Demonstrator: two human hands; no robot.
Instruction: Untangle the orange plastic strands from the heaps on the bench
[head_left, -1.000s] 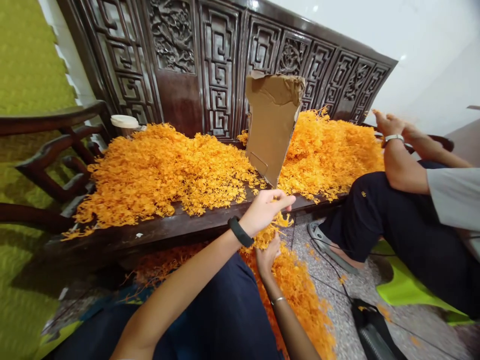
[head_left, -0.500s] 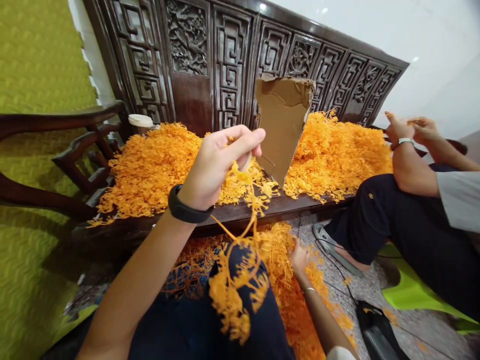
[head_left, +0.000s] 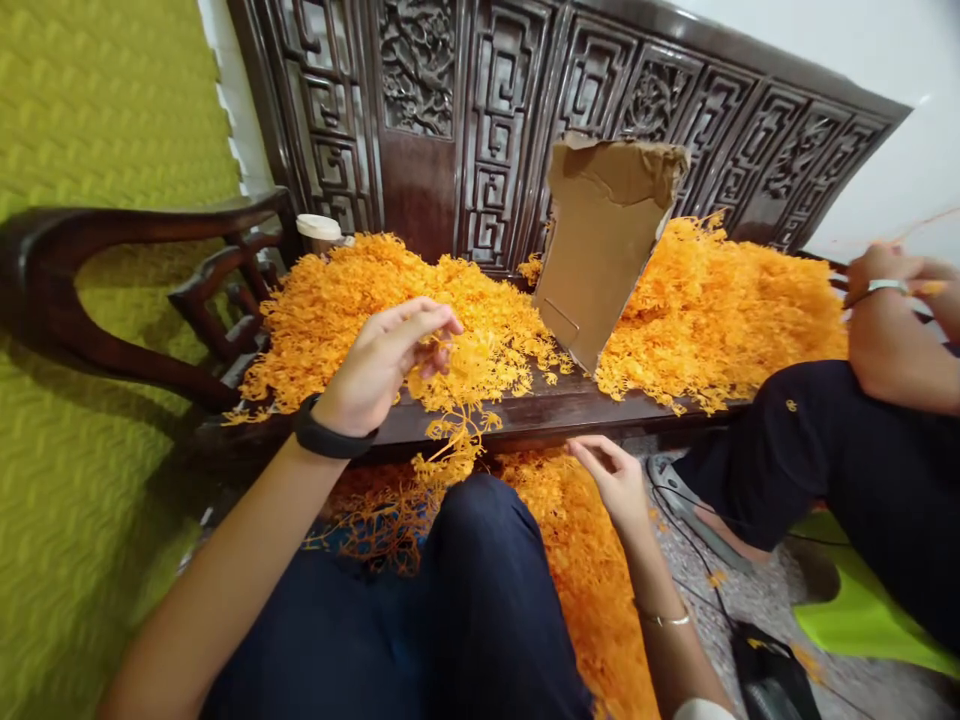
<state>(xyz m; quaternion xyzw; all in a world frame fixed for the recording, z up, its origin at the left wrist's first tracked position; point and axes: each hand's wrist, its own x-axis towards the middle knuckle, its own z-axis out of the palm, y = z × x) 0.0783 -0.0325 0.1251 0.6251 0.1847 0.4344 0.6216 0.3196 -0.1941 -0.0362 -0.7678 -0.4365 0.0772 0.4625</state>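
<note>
My left hand [head_left: 379, 362], with a black band on the wrist, pinches a branched orange plastic sprig [head_left: 457, 405] over the front edge of a dark carved wooden bench [head_left: 540, 415]. The sprig's end hangs down past the seat edge. My right hand [head_left: 616, 482] hovers lower, fingers apart and holding nothing, just above a heap of orange sprigs [head_left: 577, 560] on the floor beside my knee. A large pile of the same orange pieces [head_left: 352, 300] covers the left part of the bench seat.
A torn cardboard piece [head_left: 604, 245] stands upright mid-seat, with a second orange pile [head_left: 739, 310] to its right. A white-lidded cup [head_left: 319, 228] sits in the bench's left corner. Another person's hands [head_left: 892, 290] and dark-trousered legs are on the right. A black cable lies on the speckled floor.
My left hand has come down from chest height to the bench edge with the sprig, which now hangs shorter. My right hand rose off the floor heap and opened.
</note>
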